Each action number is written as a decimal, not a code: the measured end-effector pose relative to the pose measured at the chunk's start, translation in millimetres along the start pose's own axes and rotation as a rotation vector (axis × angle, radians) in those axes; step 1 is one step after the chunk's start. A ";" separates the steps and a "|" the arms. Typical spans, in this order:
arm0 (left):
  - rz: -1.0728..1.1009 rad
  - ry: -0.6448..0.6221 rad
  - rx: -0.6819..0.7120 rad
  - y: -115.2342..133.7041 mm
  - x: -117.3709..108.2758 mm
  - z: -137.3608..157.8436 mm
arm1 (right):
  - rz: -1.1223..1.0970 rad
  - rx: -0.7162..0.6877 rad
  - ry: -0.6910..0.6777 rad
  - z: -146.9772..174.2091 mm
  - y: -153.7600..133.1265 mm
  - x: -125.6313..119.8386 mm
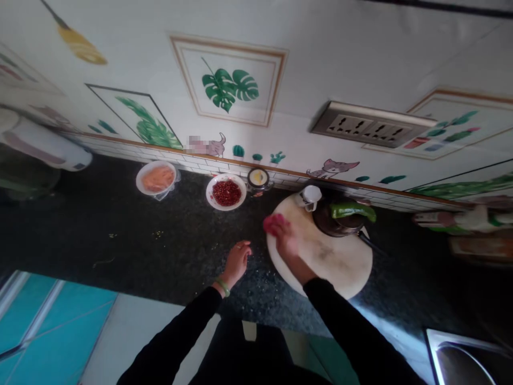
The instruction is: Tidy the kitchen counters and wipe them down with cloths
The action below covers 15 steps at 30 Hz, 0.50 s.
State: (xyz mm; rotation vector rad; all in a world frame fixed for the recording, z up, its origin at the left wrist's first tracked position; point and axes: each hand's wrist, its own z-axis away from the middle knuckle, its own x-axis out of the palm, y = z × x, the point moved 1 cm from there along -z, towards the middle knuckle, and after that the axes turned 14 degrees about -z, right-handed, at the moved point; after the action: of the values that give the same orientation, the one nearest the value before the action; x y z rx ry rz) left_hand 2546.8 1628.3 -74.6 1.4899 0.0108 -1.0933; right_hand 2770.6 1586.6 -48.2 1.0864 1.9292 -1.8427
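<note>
My right hand [289, 245] presses a pink-red cloth [276, 224] at the left part of a round, pale cutting board [340, 275]; the hand and cloth are smeared by motion. Left of the board, my left hand [237, 260] hovers at the dark countertop, empty, its fingers loosely bent and a little apart. A green bangle circles that wrist. At the board's back edge a white cup [311, 196] rests on its surface. Beside it sits a dark pan [336, 225] with a long green pepper [352, 210] lying across it. Small crumbs [260, 283] dot the counter near both hands.
Along the wall stand a bowl of dark red beans [226, 193], a small jar [258, 178] and a bowl of orange shreds [157, 178]. Bottles [460, 219] lie at the right. A sink [449, 342] is at the lower right, a wall socket [372, 125] above.
</note>
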 end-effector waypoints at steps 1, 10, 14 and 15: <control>-0.003 0.002 0.009 -0.5 -0.8 -0.5 | -0.070 -0.061 -0.055 21.7 -7.6 2.1; -0.179 0.133 0.197 -3.0 -2.7 -4.9 | 0.169 0.094 -0.025 -93.3 -24.3 -40.0; -0.219 0.224 0.230 -5.7 -4.3 8.2 | 0.647 0.395 -0.245 -166.2 -13.1 -32.1; -0.219 0.241 0.229 -6.6 -5.1 12.9 | 0.707 0.447 -0.308 -174.6 -10.0 -25.5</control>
State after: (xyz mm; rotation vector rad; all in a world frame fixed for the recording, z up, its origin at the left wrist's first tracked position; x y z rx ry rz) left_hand 2532.4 1623.0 -74.3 1.8545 0.2284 -1.1093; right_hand 2834.1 1743.1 4.0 1.2892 0.8149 -1.8809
